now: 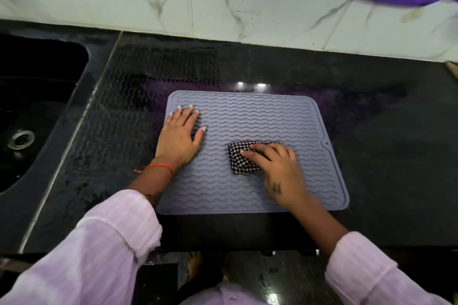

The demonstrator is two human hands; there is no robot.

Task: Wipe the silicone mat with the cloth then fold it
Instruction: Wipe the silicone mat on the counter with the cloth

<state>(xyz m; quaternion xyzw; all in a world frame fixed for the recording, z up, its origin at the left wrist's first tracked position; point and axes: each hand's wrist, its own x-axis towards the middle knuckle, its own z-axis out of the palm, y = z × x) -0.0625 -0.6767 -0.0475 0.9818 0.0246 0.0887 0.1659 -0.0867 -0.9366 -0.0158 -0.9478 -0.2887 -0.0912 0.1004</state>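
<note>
Nearest us, two pale sleeves reach in over the counter's (371, 106) front edge; the mat (247, 116) lies flat and fully open on the dark stone, its near edge close to that front edge, so by the look of it we are mid-wipe and the fold has not begun; how much of the ribbed surface is already clean, I cannot tell. The right hand (277, 163) sits near the mat's middle, a little right of centre, palm down, fingers (260, 150) pointing left and pressed flat on the cloth (241, 158); it pins that small checked wad against the ridges rather than pinching it. Further up and to the left, the left hand (178, 136) is spread wide, nothing in it, fingertips toward the far left corner, heel at the left edge; it looks to be bracing the mat against sliding. Beyond, wet wavy marks on the stone; the sink (37, 106) at left; the tiled wall (223, 7) at the back.
</note>
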